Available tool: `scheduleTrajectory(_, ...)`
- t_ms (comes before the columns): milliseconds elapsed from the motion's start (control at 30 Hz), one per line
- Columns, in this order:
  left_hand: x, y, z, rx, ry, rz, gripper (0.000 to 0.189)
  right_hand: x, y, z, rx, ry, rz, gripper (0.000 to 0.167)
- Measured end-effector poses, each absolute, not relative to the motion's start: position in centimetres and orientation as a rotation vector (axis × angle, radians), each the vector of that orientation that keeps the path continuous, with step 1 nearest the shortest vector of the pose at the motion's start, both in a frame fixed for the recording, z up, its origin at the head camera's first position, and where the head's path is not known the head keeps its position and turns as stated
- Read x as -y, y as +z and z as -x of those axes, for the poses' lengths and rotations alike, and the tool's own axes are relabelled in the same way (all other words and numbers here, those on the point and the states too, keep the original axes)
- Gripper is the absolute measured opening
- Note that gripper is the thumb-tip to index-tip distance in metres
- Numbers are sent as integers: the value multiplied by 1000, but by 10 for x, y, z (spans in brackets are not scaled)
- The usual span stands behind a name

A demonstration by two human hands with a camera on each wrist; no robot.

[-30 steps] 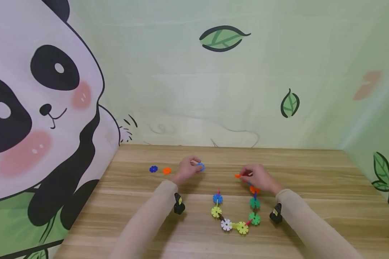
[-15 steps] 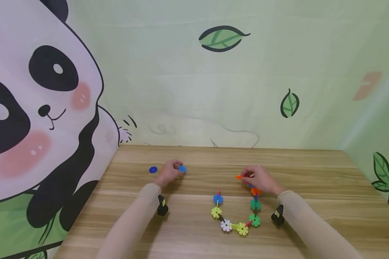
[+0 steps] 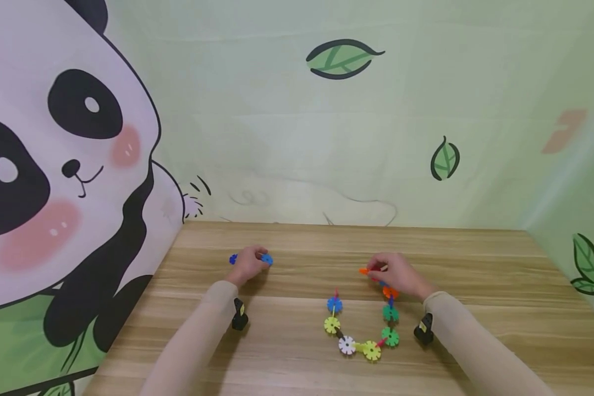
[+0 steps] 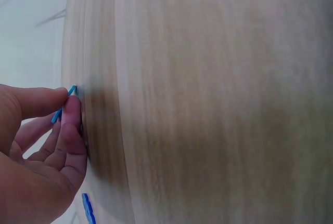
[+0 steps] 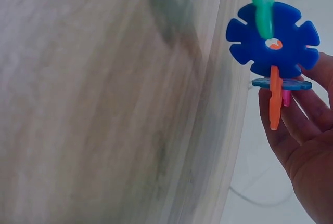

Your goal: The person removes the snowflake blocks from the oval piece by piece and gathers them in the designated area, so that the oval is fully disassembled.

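Observation:
Between the thumb and fingertips of my left hand [image 3: 248, 265] is a light blue notched disc [image 3: 267, 259], seen edge-on in the left wrist view. A dark blue notched disc [image 3: 233, 259] lies just left of that hand. My right hand [image 3: 395, 272] pinches the far right end of a chain of interlocked notched discs, where an orange disc [image 3: 364, 271] sticks out past the fingers. The right wrist view shows a dark blue disc [image 5: 291, 26] of the chain with a green one [image 5: 263, 0] slotted in above and an orange one [image 5: 274, 104] below.
The chain curves in a U on the wooden table [image 3: 287, 346], through green, yellow and white discs [image 3: 347, 345]. Its left end has a blue disc [image 3: 334, 304] with a red one [image 3: 336, 293] standing in it. A printed backdrop [image 3: 257, 110] rises behind the table.
My left hand has moved left with the light blue disc, and the loose orange disc there is now hidden. My right hand keeps its place at the chain's end.

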State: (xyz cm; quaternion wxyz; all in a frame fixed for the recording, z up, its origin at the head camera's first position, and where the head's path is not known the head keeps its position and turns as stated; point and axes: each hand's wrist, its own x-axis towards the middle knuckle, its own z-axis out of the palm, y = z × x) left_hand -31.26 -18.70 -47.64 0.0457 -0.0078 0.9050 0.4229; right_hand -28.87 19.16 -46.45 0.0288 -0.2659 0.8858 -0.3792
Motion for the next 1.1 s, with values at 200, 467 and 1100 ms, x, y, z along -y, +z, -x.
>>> scheduleTrajectory(200, 188, -473, 311, -2758, 1281, 48, 36, -191, -465, 289, -2744, -1166, 796, 9)
scheduleTrajectory(467, 187, -471, 312, -2783, 1280, 105, 33, -193, -466, 291, -2750, -1161, 762, 10)
scheduleTrajectory(1100, 132, -465, 312, -2714, 1287, -182, 23, -193, -462, 289, -2748, -1188, 764, 9)
